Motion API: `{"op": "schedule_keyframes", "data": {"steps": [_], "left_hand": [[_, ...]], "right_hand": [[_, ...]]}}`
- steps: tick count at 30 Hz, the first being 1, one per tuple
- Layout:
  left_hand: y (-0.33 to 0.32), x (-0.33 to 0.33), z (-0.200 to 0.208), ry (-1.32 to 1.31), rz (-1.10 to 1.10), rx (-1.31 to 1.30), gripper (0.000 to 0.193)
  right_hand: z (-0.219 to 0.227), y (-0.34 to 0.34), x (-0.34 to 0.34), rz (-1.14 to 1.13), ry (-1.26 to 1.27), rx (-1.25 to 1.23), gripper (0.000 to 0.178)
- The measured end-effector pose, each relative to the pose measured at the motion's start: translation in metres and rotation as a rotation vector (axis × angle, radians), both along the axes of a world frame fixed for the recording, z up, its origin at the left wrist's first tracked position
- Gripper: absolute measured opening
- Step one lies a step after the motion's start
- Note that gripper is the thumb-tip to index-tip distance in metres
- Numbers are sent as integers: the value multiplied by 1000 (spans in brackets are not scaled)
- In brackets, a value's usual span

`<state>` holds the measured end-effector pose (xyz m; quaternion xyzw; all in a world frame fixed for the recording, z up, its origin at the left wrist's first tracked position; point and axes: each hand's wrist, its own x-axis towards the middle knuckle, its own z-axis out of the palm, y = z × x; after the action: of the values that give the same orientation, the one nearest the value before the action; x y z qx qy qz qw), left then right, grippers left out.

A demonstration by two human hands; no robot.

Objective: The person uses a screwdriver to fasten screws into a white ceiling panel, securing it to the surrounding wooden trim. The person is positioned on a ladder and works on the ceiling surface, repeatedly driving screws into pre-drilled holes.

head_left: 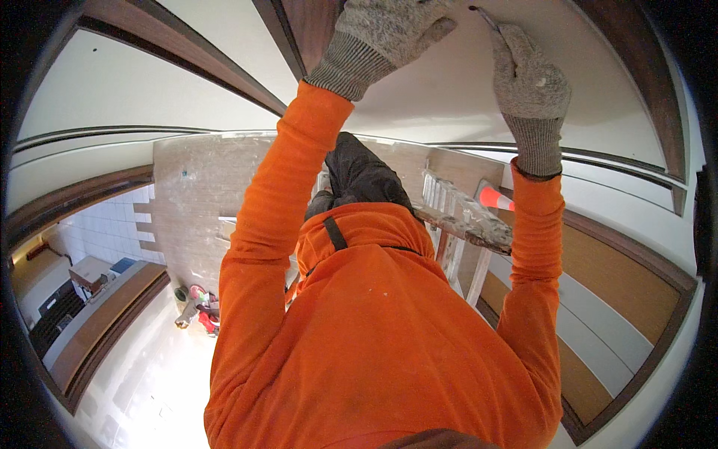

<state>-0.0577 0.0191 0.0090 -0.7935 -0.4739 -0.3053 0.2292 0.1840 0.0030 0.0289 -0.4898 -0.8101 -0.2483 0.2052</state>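
Both my hands wear grey knit gloves and are raised to the pale wall panel [419, 97] in front of me. My right hand [527, 71] is closed around a slim tool with a dark tip [488, 18], its index finger lying along the shaft. The tip is at or near the panel; contact cannot be made out. To its left, my left hand [393, 34] is spread against or close to the same panel, thumb out to the side. The upper edge of the picture cuts off its fingertips.
Below me stands a paint-spattered ladder [443, 191] beside a worn board [475, 228]. An orange-and-white cone [493, 198] is right of it. Dark wooden trim [303, 30] borders the panels. Red items and shoes [202, 307] lie on the floor at lower left, near a counter [105, 322].
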Motion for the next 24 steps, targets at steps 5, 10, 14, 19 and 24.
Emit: {"op": "schedule_keyframes", "data": {"steps": [5,10,14,19,24], "left_hand": [[2,6,-5,-10,-9,11,85],[3,3,0,-25,-11,19,86],[3,2,3,-29,-8,27,86],[6,-2,6,-36,-18,42,83],[3,-11,14,-51,-28,41,80]], "right_hand": [[23,16,8,165,-88,-79,27],[32,18,7,158,-156,-125,27],[34,19,4,140,-112,-171,29],[29,25,8,227,-109,-99,28],[27,30,1,397,11,-19,27]]}}
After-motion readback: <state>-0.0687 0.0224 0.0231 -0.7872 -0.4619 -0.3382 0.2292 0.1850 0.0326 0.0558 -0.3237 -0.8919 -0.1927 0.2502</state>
